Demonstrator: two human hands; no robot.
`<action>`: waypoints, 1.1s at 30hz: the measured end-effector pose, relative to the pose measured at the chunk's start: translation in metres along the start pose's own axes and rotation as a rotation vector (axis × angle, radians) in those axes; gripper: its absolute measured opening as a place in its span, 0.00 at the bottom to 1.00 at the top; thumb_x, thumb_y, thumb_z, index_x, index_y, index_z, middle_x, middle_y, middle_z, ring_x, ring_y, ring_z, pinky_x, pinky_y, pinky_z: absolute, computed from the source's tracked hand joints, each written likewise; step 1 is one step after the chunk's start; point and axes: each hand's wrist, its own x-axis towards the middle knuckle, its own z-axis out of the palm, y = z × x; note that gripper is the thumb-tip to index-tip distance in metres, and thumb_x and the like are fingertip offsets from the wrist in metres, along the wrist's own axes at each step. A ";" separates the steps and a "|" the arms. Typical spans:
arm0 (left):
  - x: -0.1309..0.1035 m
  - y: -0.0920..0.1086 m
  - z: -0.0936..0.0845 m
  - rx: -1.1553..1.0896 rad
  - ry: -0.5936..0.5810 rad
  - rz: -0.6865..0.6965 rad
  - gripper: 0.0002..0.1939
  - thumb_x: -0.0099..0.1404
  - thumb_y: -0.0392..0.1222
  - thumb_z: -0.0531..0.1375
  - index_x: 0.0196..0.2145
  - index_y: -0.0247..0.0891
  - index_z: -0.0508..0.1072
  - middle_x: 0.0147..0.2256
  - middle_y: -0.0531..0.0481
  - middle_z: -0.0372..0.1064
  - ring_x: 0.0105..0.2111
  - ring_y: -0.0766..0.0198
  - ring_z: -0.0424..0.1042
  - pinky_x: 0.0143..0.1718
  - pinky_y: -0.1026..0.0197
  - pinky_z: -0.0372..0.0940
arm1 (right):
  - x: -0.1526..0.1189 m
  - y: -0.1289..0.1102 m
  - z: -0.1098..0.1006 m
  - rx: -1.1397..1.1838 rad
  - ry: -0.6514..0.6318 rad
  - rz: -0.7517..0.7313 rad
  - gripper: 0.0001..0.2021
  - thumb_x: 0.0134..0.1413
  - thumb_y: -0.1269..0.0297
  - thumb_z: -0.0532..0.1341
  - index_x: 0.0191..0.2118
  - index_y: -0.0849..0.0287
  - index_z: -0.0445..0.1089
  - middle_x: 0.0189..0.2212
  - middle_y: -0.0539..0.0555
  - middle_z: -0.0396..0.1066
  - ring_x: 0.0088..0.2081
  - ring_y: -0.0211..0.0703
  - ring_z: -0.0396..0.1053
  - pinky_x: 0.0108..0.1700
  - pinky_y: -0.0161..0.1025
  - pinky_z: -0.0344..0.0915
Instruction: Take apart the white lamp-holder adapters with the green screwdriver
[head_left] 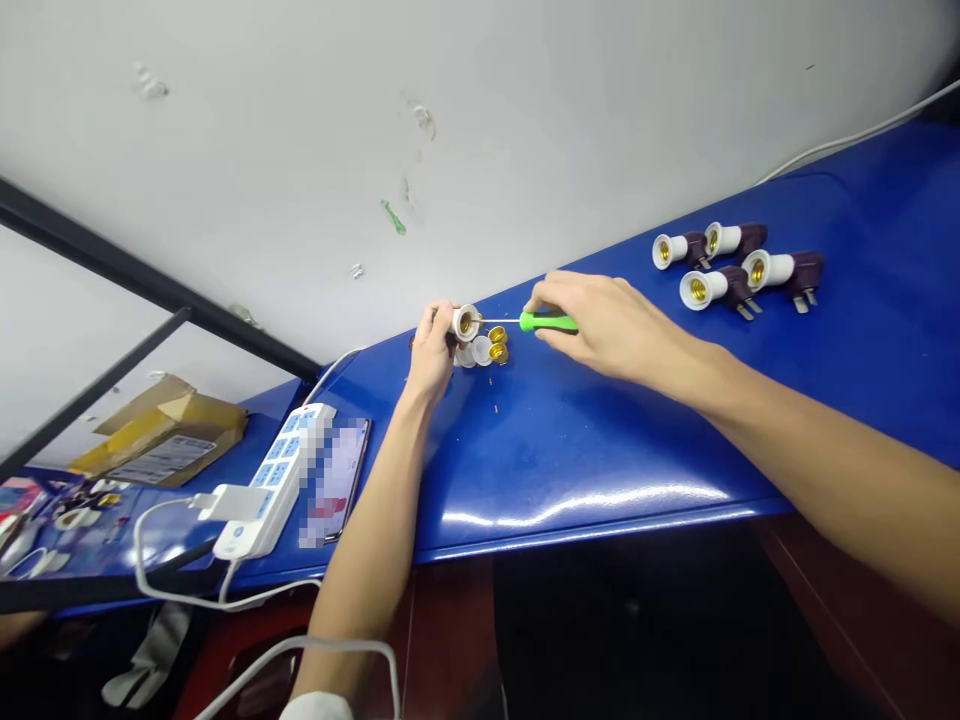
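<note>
My left hand (433,350) is closed round a white lamp socket (465,322), its brass-lined opening turned to the right. A screwdriver with a green and black handle (549,322) is gripped in my right hand (589,320). Its thin shaft runs left, and the tip reaches the socket's opening. Beside and below the held socket lie gold threaded rings (498,352) and white round pieces (482,350) on the blue table (570,440). Small screws or bits are scattered just in front of them.
Several white and dark brown plug-in sockets (705,288) lie at the right back. On the left are a white power strip (274,485) with a charger, a phone (345,480), loose white cables and a torn yellow package (169,435). A black metal frame (180,320) crosses there.
</note>
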 end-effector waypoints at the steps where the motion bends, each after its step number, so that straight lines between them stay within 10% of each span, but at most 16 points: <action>1: 0.000 0.000 0.000 -0.002 -0.002 -0.001 0.18 0.67 0.54 0.69 0.30 0.40 0.71 0.26 0.55 0.65 0.23 0.70 0.63 0.24 0.66 0.58 | -0.001 -0.001 0.000 -0.020 0.016 0.001 0.11 0.68 0.66 0.60 0.52 0.55 0.76 0.52 0.58 0.78 0.45 0.51 0.76 0.41 0.42 0.62; 14: -0.004 0.011 0.005 -0.095 -0.016 0.001 0.19 0.66 0.52 0.71 0.29 0.40 0.68 0.29 0.54 0.65 0.26 0.70 0.65 0.26 0.67 0.60 | 0.003 -0.005 -0.007 0.033 -0.193 0.126 0.25 0.76 0.61 0.45 0.33 0.57 0.75 0.33 0.60 0.79 0.32 0.47 0.74 0.35 0.42 0.58; 21: -0.001 0.008 0.000 -0.091 -0.005 0.000 0.18 0.68 0.50 0.69 0.29 0.39 0.67 0.28 0.55 0.63 0.26 0.71 0.64 0.26 0.67 0.60 | 0.005 0.009 0.002 0.126 -0.017 0.022 0.16 0.65 0.65 0.63 0.56 0.57 0.74 0.52 0.58 0.79 0.50 0.53 0.76 0.45 0.42 0.64; 27: 0.002 0.004 -0.003 -0.098 0.014 0.019 0.18 0.64 0.51 0.71 0.30 0.40 0.68 0.29 0.55 0.65 0.27 0.70 0.65 0.27 0.67 0.63 | 0.004 0.008 0.009 0.045 -0.219 0.064 0.19 0.76 0.61 0.47 0.45 0.59 0.75 0.44 0.63 0.80 0.43 0.53 0.76 0.41 0.44 0.63; 33: 0.004 0.002 -0.006 -0.109 -0.013 0.029 0.19 0.63 0.51 0.72 0.28 0.40 0.67 0.28 0.55 0.64 0.26 0.71 0.64 0.26 0.68 0.62 | 0.003 0.010 0.006 0.023 -0.064 0.015 0.12 0.71 0.62 0.58 0.53 0.57 0.73 0.51 0.61 0.78 0.51 0.56 0.74 0.46 0.45 0.64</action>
